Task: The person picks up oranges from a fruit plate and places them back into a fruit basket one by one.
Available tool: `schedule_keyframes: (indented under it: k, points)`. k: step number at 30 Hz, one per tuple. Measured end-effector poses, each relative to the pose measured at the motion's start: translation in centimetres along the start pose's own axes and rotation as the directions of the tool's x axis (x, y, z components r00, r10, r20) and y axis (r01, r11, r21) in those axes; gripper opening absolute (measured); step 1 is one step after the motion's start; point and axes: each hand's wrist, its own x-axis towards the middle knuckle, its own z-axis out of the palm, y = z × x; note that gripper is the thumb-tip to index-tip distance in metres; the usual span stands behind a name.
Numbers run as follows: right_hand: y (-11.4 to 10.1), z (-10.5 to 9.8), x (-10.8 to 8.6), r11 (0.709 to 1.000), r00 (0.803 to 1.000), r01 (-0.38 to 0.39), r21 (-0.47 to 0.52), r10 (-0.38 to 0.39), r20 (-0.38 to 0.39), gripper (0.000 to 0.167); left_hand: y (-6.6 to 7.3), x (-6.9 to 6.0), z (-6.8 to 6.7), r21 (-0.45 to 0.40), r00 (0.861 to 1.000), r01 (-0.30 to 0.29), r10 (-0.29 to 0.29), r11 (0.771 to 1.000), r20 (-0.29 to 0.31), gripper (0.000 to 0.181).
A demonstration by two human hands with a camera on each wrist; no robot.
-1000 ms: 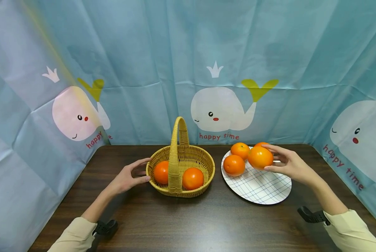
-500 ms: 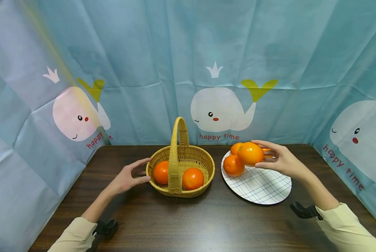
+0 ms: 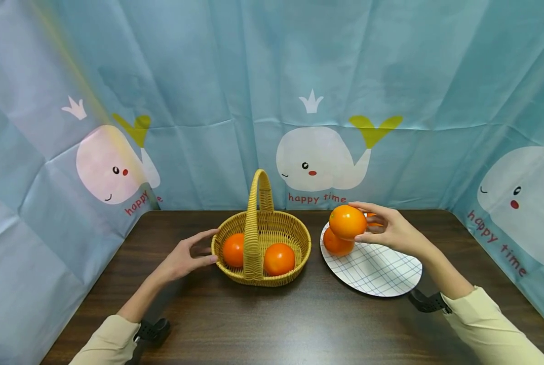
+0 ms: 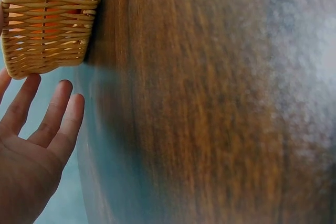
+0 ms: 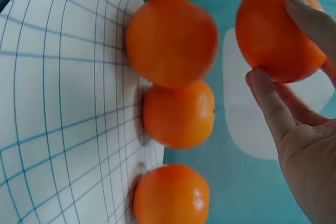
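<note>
Our right grip (image 3: 392,231), thumb and fingers spread as wide as its load, pinches the held orange (image 3: 347,222), raised near the three oranges (image 5: 179,116) on the plate (image 3: 386,274) (the right wrist view shows a gap between). We do best with a light, even pinch, high enough to spare its neighbours a knock. Our left grip (image 3: 185,258), fingers apart, touches the basket (image 3: 272,281) on the worktop (image 3: 276,324); two oranges (image 3: 279,259) lie inside.
</note>
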Motion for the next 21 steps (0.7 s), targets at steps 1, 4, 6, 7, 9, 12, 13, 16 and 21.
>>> schedule_keyframes:
  k: [1,4,6,7,9,12,13,16,21]
  points:
    - [0.0,0.1,0.2,1.0,1.0,0.005,0.0,-0.005,0.003,0.075,0.0,0.0,0.0,0.001,1.0,-0.002,0.002,1.0,0.0,0.064]
    - [0.0,0.4,0.6,1.0,1.0,0.018,0.007,-0.018,0.016,0.074,-0.1,0.0,0.0,-0.003,1.0,0.001,-0.001,1.0,-0.005,0.064]
    - [0.0,0.6,0.9,0.999,0.999,0.032,0.013,-0.032,0.026,0.074,-0.2,0.0,0.0,-0.013,1.0,0.003,-0.003,1.0,-0.005,0.064]
    - [0.0,0.7,1.0,0.999,0.999,0.04,0.017,-0.041,0.029,0.074,-0.2,0.0,0.0,-0.018,1.0,0.004,-0.004,1.0,-0.003,0.065]
    - [-0.1,1.0,1.3,0.999,0.998,0.049,0.023,-0.05,0.031,0.074,-0.2,0.0,0.0,-0.025,1.0,0.004,-0.004,1.0,-0.001,0.064]
    - [-0.3,1.4,1.7,0.998,0.998,0.06,0.036,-0.061,0.033,0.074,-0.2,0.1,0.0,-0.033,1.0,0.002,-0.002,0.999,0.007,0.064]
    - [-0.3,1.6,1.9,0.997,0.997,0.06,0.041,-0.061,0.036,0.074,-0.2,0.1,0.0,-0.034,1.0,0.002,-0.002,0.999,0.008,0.064]
    - [-0.5,2.1,2.3,0.997,0.998,0.047,0.059,-0.05,0.043,0.075,-0.2,0.1,0.0,-0.036,1.0,-0.004,0.005,0.999,0.01,0.064]
    - [-0.7,3.0,2.8,0.995,0.998,0.016,0.103,-0.022,0.055,0.075,-0.3,0.0,0.1,-0.034,1.0,-0.016,0.016,0.999,0.008,0.064]
